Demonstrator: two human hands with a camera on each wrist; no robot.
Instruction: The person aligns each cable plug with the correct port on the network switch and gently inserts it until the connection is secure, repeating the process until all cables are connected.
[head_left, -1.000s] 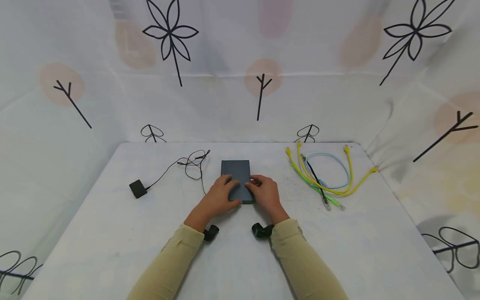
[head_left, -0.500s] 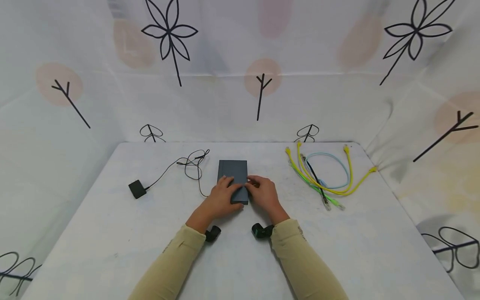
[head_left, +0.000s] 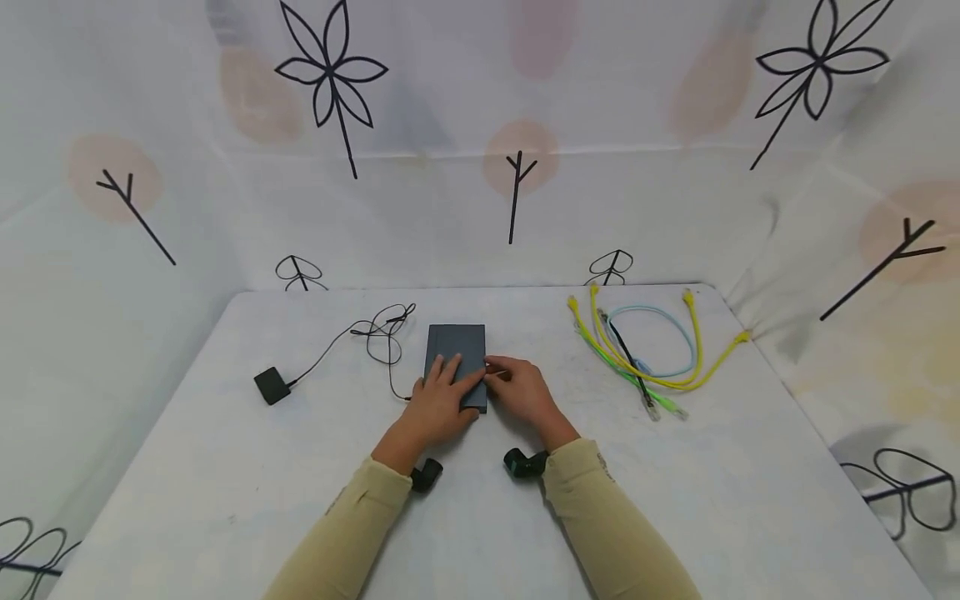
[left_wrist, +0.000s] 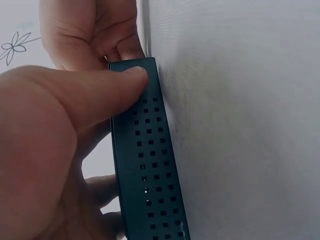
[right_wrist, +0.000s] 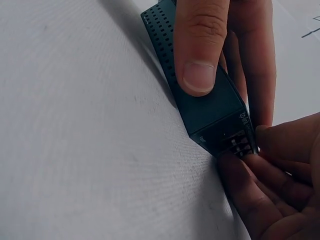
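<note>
A dark grey-blue network switch (head_left: pixel 457 342) lies flat on the white table, its vented side wall (left_wrist: pixel 150 150) facing the person. My left hand (head_left: pixel 435 408) grips its lower left part: the thumb presses the vented side and the other fingers spread over the top. At the right edge of the switch, my right hand (head_left: pixel 522 390) has thumb and forefinger at the upper and lower edges of the port face (right_wrist: pixel 235 140), partly hiding the ports. A thin black power cable (head_left: pixel 391 375) runs up to the left hand, where its end is hidden.
A black power adapter (head_left: pixel 272 386) lies at the left on that cable, which loops behind. On the right lie yellow cables (head_left: pixel 697 333), a light blue cable (head_left: pixel 660 310), a green cable (head_left: pixel 660 400) and a black cable (head_left: pixel 626 346). A patterned cloth stands behind the table (head_left: pixel 300 517).
The switch has shifted slightly left, with the left hand on it. The left fingers have spread wider over its top. The right hand has followed a little to the left.
</note>
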